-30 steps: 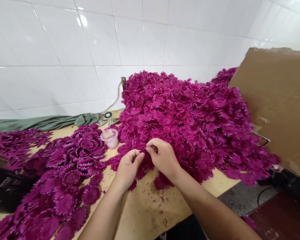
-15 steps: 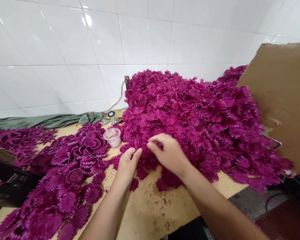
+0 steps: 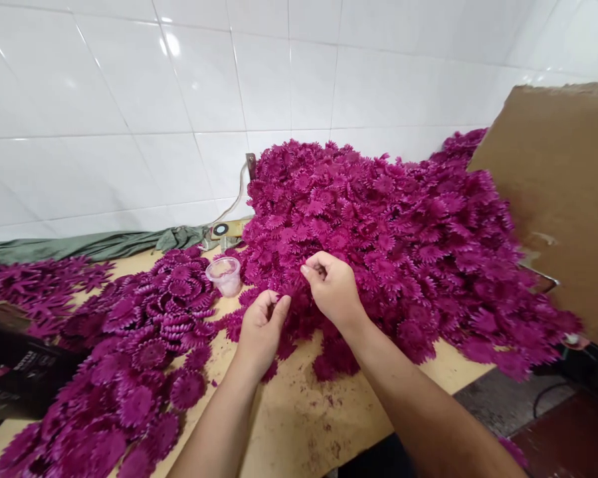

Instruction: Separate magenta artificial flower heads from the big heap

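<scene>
The left hand (image 3: 259, 328) pinched a flower (image 3: 292, 292) toward its two o'clock. The right hand (image 3: 333, 290) curled nearby, its hold impossible to tell; the heap (image 3: 379, 219) rose at their one o'clock.

Lighting: we recorded a bright, diffuse scene. Glare: we noted white spots high on the left of the glossy tiled wall (image 3: 204, 79). Shade: we found the floor (image 3: 493, 401), lower right, dim. Distortion: we saw tile lines splay towards the edges. Softness: we listed lower-left magenta flowers (image 3: 97, 425) and the black box's (image 3: 30, 372) blurred lettering.
</scene>
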Available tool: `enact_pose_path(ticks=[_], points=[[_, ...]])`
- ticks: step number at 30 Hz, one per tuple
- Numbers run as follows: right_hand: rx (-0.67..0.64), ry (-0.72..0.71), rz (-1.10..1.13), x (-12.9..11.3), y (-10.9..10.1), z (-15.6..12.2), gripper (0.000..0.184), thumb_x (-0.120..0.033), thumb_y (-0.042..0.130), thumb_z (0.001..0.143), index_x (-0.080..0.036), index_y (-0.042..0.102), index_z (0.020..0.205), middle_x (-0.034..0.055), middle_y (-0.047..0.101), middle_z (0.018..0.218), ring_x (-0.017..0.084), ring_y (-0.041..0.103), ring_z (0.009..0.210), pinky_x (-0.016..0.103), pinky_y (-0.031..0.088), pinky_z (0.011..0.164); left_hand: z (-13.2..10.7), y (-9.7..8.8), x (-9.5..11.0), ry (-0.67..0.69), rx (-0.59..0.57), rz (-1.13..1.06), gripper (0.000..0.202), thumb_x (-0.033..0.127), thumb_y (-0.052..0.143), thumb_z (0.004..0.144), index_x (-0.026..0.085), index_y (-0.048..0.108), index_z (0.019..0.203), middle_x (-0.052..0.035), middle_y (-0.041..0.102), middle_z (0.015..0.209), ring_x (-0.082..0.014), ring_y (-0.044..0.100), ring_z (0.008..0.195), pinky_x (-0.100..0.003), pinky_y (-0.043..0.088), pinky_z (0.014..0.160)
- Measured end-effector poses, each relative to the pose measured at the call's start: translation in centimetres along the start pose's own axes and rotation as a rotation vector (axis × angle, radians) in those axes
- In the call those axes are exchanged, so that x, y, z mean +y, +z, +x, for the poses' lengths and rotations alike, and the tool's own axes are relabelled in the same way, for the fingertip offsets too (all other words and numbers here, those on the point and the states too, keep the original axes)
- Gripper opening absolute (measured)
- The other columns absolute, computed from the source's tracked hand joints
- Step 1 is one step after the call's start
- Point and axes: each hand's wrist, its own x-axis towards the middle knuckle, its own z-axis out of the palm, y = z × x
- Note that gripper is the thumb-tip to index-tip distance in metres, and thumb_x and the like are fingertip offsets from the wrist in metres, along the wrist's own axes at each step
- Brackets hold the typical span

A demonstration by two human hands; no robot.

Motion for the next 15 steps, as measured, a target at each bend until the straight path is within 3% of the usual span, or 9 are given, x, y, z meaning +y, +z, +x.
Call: enact_pose_path(ticks=[2,3,5,8,10,13,15], points=[[0.166,-0.028,-0.101,1.1,-1.3,1.7,0.011,-0.021,0.044,0.074,-0.020,0.047,0.063,-0.0008,0.049,0.061,0.014,0.046,0.059,0.027,0.038,0.061,0.1,-0.4,-0.6,0.005,0.041,-0.012,0.031,0.044,0.062,0.063,0.019,0.044,0.055,0.0078,0.037,0.050,-0.0084,0.033,0.050,-0.021,0.031,0.050],[0.286,0.008,-0.159,1.8,-2.2,2.6,0.011,-0.020,0.042,0.074,-0.020,0.047,0.064,0.0002,0.050,0.062,0.015,0.047,0.060,0.029,0.039,0.063,0.2,-0.8,-1.0,0.004,0.058,-0.030,0.031,0.043,0.063,0.063,0.019,0.045,0.055,0.0076,0.038,0.051,-0.0086,0.035,0.051,-0.021,0.032,0.052],[0.370,0.119,-0.274,3.2,-4.2,4.0,0.008,-0.020,0.043,0.074,-0.020,0.049,0.067,0.0012,0.049,0.062,0.017,0.048,0.061,0.033,0.041,0.065,0.4,-1.4,-1.7,-0.015,0.070,-0.099,0.029,0.043,0.064,0.063,0.018,0.049,0.059,0.0065,0.043,0.055,-0.0093,0.040,0.054,-0.022,0.036,0.057],[0.280,0.000,-0.445,3.8,-5.7,4.1,0.014,-0.014,0.053,0.066,-0.016,0.054,0.079,0.0101,0.057,0.084,0.024,0.053,0.083,0.040,0.041,0.080,0.6,-1.6,-2.1,-0.085,0.032,-0.221,0.030,0.043,0.068,0.059,0.017,0.057,0.070,0.0041,0.053,0.061,-0.0113,0.048,0.059,-0.025,0.040,0.064],[0.219,-0.162,-0.477,2.9,-5.3,2.6,0.022,-0.014,0.056,0.066,-0.015,0.055,0.087,0.0143,0.057,0.098,0.027,0.050,0.096,0.043,0.037,0.087,0.6,-1.2,-2.0,-0.127,0.017,-0.241,0.032,0.040,0.071,0.056,0.016,0.060,0.074,0.0032,0.057,0.062,-0.0118,0.050,0.060,-0.025,0.041,0.065],[0.007,-0.310,-0.381,0.4,-3.2,-0.7,0.007,-0.019,0.051,0.077,-0.018,0.058,0.079,0.0084,0.061,0.085,0.022,0.053,0.086,0.039,0.040,0.083,0.5,-0.8,-1.8,-0.158,0.009,-0.234,0.030,0.040,0.072,0.055,0.016,0.058,0.067,0.0045,0.054,0.057,-0.0106,0.048,0.057,-0.023,0.040,0.060],[-0.171,-0.288,-0.312,-1.0,-1.7,-2.4,0.010,-0.023,0.051,0.080,-0.019,0.057,0.073,0.0050,0.061,0.077,0.019,0.053,0.078,0.034,0.042,0.078,0.5,-0.8,-2.0,-0.164,0.012,-0.235,0.031,0.043,0.071,0.056,0.016,0.055,0.062,0.0054,0.050,0.054,-0.0096,0.044,0.053,-0.023,0.038,0.056]])
